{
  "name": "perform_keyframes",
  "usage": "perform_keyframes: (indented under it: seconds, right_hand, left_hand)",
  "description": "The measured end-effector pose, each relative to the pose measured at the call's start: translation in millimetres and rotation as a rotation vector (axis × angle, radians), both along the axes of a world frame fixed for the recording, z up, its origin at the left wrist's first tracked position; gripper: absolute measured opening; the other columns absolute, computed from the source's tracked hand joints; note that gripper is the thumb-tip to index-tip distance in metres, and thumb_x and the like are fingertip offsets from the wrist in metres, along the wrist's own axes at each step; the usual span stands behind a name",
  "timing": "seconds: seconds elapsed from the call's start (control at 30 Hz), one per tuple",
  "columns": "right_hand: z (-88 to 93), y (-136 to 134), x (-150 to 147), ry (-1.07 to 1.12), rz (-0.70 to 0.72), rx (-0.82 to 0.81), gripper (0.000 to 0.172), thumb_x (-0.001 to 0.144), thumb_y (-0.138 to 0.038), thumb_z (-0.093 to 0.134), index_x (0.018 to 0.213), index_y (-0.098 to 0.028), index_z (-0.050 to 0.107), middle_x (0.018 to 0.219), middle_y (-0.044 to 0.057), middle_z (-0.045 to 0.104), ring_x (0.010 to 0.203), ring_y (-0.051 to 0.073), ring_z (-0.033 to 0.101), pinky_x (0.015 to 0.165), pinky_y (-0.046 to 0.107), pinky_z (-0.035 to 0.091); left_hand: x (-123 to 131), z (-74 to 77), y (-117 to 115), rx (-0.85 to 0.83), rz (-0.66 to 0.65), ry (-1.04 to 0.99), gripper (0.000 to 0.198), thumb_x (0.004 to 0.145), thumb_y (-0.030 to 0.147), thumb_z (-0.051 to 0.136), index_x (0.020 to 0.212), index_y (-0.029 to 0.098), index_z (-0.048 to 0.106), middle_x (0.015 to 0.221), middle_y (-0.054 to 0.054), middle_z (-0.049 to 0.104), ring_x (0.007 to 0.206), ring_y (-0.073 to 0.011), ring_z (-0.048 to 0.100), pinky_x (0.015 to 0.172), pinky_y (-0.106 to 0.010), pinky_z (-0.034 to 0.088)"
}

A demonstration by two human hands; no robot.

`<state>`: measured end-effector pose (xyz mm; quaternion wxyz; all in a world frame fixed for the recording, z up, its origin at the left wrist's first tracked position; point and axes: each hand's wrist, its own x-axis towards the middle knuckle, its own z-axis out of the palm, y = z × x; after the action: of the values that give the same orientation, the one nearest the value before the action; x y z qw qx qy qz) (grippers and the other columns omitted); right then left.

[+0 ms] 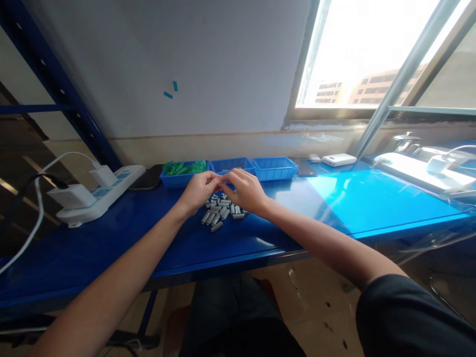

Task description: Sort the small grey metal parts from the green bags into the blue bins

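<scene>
My left hand and my right hand meet fingertip to fingertip above the blue table. Both are closed in a pinch, and whatever lies between the fingers is too small or too hidden to name. Just below them lies a loose pile of short grey metal cylinders, partly covered by the hands. Behind the hands stand three blue bins in a row. Green pieces fill the left bin. A few small items, hard to make out, lie in the middle bin. The right bin shows its ribbed inner wall.
A white power strip with plugged-in chargers and cables lies at the left, beside a dark flat object. A white box-shaped device sits at the back right. Another white strip with a plug lies far right, near a metal post.
</scene>
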<state>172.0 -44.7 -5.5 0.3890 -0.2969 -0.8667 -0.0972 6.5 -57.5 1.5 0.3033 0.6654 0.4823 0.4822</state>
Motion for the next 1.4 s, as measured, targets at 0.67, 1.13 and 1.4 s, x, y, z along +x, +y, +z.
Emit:
perform_keyframes:
  seconds: [0.67, 1.13, 1.4]
  right_hand:
    - [14.4, 60, 79, -0.046, -0.484, -0.106, 0.026, 0.081, -0.037, 0.064, 0.097, -0.016, 0.068, 0.096, 0.014, 0.060, 0.097, 0.031, 0.051, 0.083, 0.045, 0.045]
    - [0.4, 2, 8, -0.120, 0.093, -0.130, 0.030, 0.087, -0.030, 0.060, 0.114, -0.017, 0.058, 0.096, 0.008, 0.063, 0.092, 0.022, 0.052, 0.084, 0.035, 0.040]
    - [8.8, 3, 12, -0.006, 0.138, -0.014, 0.013, 0.090, -0.027, 0.051, 0.090, -0.018, 0.061, 0.083, 0.005, 0.063, 0.080, 0.018, 0.051, 0.075, 0.030, 0.041]
  left_hand:
    - [-50, -4.8, 20, 0.062, -0.076, 0.850, 0.035, 0.080, 0.047, 0.051, 0.094, 0.026, 0.075, 0.103, -0.006, 0.072, 0.097, -0.0254, 0.063, 0.088, -0.032, 0.045]
    - [-30, -2.9, 8, 0.140, -0.033, 0.424, 0.033, 0.076, 0.046, 0.060, 0.093, 0.017, 0.064, 0.091, -0.007, 0.071, 0.085, -0.0223, 0.065, 0.078, -0.032, 0.049]
    - [-11, 5.8, -4, 0.043, -0.132, 0.062, 0.041, 0.074, 0.047, 0.066, 0.098, 0.018, 0.051, 0.081, -0.004, 0.069, 0.079, -0.0197, 0.067, 0.072, -0.029, 0.050]
